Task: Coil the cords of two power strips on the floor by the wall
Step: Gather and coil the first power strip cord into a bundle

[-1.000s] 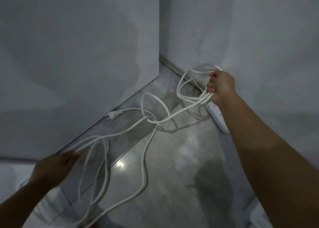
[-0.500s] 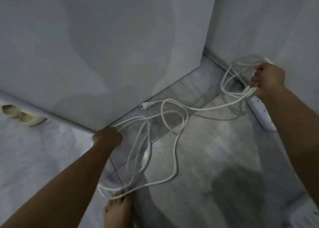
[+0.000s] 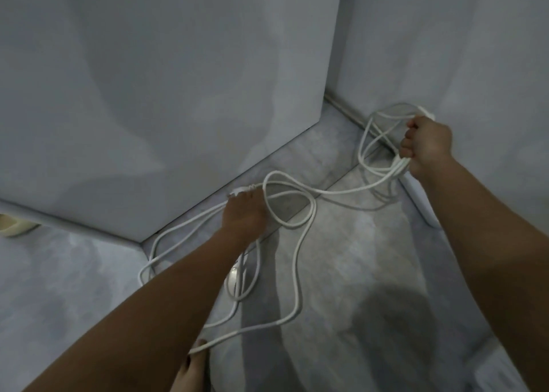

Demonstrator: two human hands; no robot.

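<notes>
- right hand [image 3: 424, 145] is gripping cord loops [image 3: 360, 154], fingers curled, just above the power strip [image 3: 420, 201]
- left hand [image 3: 243, 216] is hovering at the plug [image 3: 237, 190], left of the power strip; can't tell its fingers

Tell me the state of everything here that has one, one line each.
right hand, grips a bundle of cord loops
left hand, fingers at the plug, grip unclear
cord, partly looped, rest loose on floor
plug, unplugged, on floor
power strip, lying on floor by wall
</notes>
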